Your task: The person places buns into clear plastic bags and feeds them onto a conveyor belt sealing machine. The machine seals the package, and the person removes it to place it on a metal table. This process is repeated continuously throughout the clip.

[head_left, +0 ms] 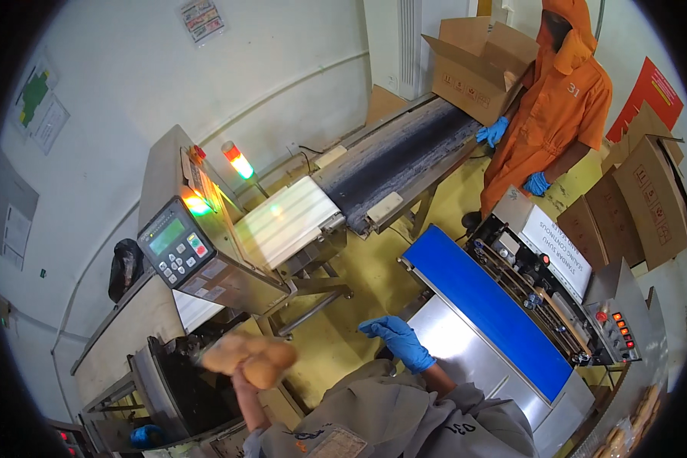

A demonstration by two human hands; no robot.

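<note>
A cluster of round golden-brown buns (pixel 252 357), smeared by motion, is held up at the lower left in my left hand (pixel 242 379). Most of that hand's fingers are hidden behind the buns, over the dark edge of the conveyor. My right hand (pixel 401 342), in a blue glove, hangs in front of my grey smock with its fingers stretched toward the left and nothing in it. Nearest to it is the steel front of the band sealer, whose blue belt (pixel 485 309) runs along on the right.
A detector with a keypad panel (pixel 177 243) arches over the left conveyor, near a lit signal lamp (pixel 238 159). Beyond, a dark belt (pixel 404 156) carries an open carton (pixel 477 72). A co-worker in orange (pixel 549 114) touches it. More cartons (pixel 649 198) stand right; packed buns (pixel 626 435) lie below.
</note>
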